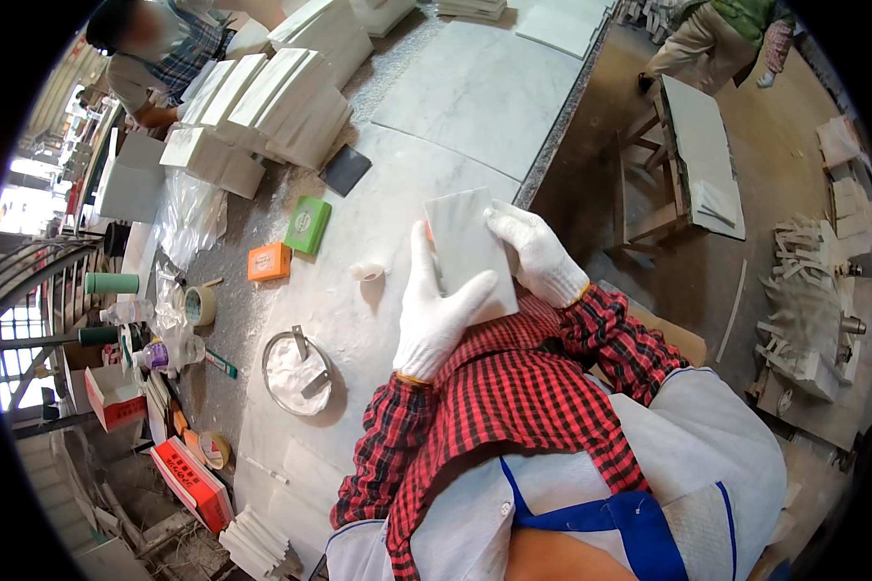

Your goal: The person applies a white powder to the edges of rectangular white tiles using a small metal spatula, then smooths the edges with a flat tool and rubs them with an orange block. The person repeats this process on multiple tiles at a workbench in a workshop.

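Note:
A white, faintly veined stone tile (467,237) is held up in front of my chest, tilted, over the near edge of the worktable. My left hand (434,315), in a white knit glove, grips its lower left side, with the thumb across the face. Gloved as well, my right hand (541,254) pinches the upper right edge. A bit of orange shows at the tile's left edge by my left fingers; what it is, I cannot tell. Left of my left hand are a small whitish cup-like piece (366,272) and a round metal pan of white powder (286,376) with a scraper in it.
Green (307,225) and orange boxes (268,261) and a dark square pad (346,169) lie on the slab-topped worktable (436,107). Stacked tiles (291,107) stand at the far left, near a co-worker (160,73). A wooden stand (702,155) is at right.

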A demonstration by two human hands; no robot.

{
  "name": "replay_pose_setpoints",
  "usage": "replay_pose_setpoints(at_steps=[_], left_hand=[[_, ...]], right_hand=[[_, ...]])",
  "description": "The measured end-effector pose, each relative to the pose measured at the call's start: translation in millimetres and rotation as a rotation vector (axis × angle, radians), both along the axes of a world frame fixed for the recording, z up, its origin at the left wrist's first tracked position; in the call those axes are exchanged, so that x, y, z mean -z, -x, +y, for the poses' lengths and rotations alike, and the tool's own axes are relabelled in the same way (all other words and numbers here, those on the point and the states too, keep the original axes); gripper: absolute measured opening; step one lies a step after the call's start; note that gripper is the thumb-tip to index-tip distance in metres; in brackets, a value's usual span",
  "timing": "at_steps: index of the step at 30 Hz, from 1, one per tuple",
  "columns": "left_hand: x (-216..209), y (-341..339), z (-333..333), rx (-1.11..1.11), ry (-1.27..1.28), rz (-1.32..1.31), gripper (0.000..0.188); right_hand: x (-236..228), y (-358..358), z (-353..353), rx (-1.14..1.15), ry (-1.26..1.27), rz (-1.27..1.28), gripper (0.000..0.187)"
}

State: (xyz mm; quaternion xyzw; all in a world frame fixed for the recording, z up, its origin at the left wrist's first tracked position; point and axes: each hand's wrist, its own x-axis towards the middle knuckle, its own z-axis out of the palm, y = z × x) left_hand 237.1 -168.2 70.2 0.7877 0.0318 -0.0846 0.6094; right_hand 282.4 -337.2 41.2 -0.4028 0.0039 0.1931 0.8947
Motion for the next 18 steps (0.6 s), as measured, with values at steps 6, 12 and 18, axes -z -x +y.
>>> replay_pose_setpoints(at_steps=[6,12,18], left_hand=[[-11.5,-8.2,2.5,-0.085,0.310,0.109,0.076],[-20.7,-14.3,3.6,-0.231,0.394,0.023,0.043],[8.3,-30.9,28.6,-0.198,0.310,0.173,0.060]], right_hand=[[-12.8,9.7,13.8,0.073,-0.047,0.229,0.036],[-36.7,20.0,21.4,0.071,0.273,0.106,0.039],[-22.3,26.2,27.8,0.121,0.305,0.070,0.042]])
